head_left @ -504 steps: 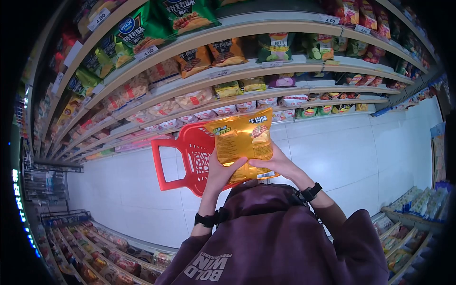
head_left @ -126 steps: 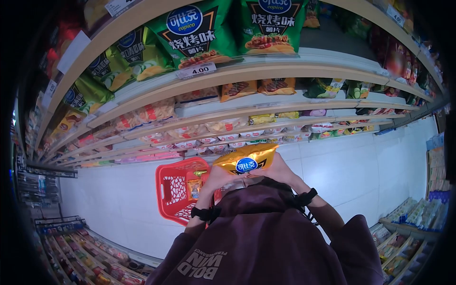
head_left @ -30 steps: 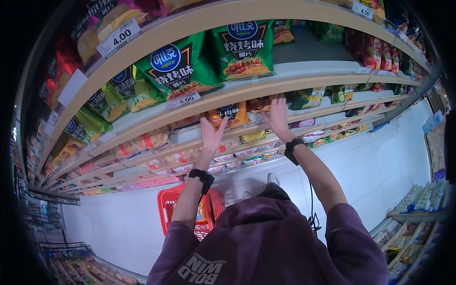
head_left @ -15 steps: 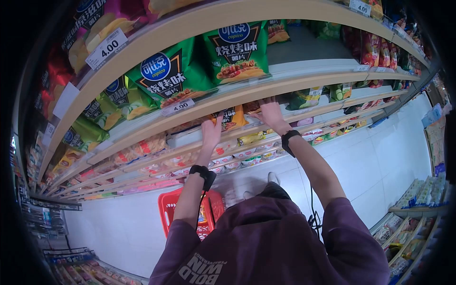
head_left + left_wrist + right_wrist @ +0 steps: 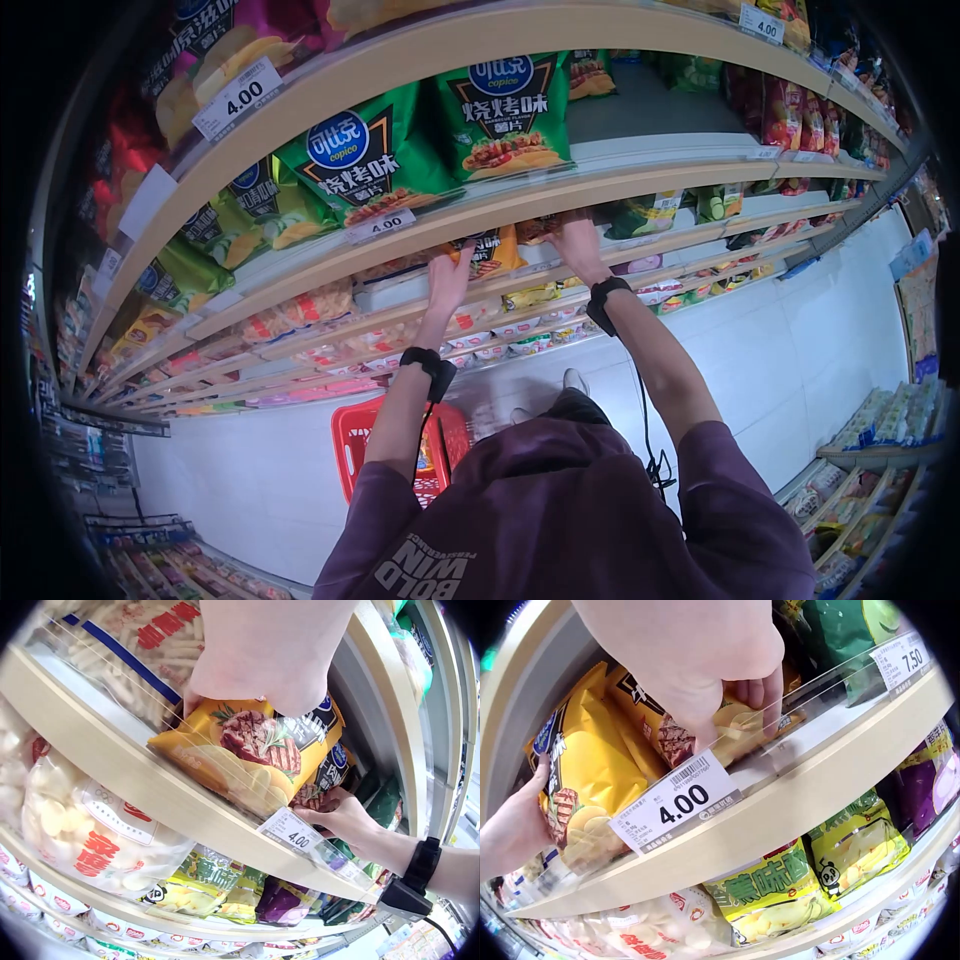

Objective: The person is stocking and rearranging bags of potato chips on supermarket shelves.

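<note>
Two orange chip bags lie side by side on a shelf. The left hand (image 5: 449,279) grips the left orange bag (image 5: 251,754), its thumb across the printed front in the right wrist view; its other fingers are mostly hidden. Around the lower part of the right orange bag (image 5: 739,727), the right hand (image 5: 697,656) has its fingers and thumb curled. From the left wrist view, the right hand (image 5: 352,821) shows just beyond the left bag, behind a 4.00 price label (image 5: 291,830).
Green chip bags (image 5: 503,115) stand on the shelf above. A clear raised strip runs along the front edge of the shelf (image 5: 802,780). Yellow snack bags (image 5: 776,892) lie one level lower. On the floor stands a red basket (image 5: 350,428) with an orange packet inside, partly behind the left forearm.
Both hands held an orange bag near the basket earlier; now they are at the shelf. Over the last second the left hand's spread fingers have closed in on the left bag.
</note>
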{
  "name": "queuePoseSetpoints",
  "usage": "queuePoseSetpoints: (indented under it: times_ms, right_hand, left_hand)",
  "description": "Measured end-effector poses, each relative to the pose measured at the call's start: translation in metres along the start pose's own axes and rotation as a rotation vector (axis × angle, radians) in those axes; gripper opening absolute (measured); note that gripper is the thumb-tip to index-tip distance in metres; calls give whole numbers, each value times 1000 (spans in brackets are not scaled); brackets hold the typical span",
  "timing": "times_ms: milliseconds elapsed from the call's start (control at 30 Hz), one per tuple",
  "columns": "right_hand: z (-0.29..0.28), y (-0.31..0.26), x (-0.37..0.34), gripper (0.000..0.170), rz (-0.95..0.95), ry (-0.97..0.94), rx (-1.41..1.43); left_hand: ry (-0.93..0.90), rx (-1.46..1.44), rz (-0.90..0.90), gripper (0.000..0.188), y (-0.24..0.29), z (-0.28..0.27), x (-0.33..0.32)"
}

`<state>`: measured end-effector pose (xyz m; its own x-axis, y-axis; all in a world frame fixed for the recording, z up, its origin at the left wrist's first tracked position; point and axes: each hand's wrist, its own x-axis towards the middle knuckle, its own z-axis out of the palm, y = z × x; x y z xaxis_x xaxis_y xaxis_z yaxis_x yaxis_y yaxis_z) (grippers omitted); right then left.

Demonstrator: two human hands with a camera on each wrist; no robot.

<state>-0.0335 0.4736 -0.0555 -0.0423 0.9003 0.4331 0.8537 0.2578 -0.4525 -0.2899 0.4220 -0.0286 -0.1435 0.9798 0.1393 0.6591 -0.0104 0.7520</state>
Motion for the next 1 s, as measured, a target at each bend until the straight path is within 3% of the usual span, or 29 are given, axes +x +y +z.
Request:
queuePoseSetpoints:
  times_ms: [67,233,333,433,533,567,667,767,867,933,1000]
  right_hand:
    - [6,3,1,64,-9,-20,-30]
    - [-23,-11,0,54,63,-154,43]
    - [-34,-16,3,45,98,-373,142]
    - [-12,-4,10,34,-102,-160,225]
    - [10,4,25,27,-14,-75,205]
    - [13,9,28,26,-61,-82,179]
    - [-3,1,32,24,-158,-108,208]
    - [-20,-5,23,23,-125,-130,416]
    - [-51,-24,-9,19,-24,-159,499]
    - [-66,-32,-40,17,74,-198,472]
    - [-70,-25,-75,16,41,-282,455]
  left_hand:
    - [64,14,62,71,-11,7,3]
    - [-22,-14,-29,65,-3,-2,-2]
    - [3,-114,3,62,3,-3,-7]
    - [41,-160,39,60,-1,2,-6]
    - [-77,-126,-53,59,4,-5,-5]
    - [-136,-107,-102,60,8,-9,-6]
    - [67,-52,-83,63,-2,1,-15]
    - [123,-211,67,66,-1,-1,-38]
    - [349,-160,277,55,-6,1,-75]
    - [208,-142,216,50,-1,-19,-109]
    - [69,-22,227,47,-17,-33,-139]
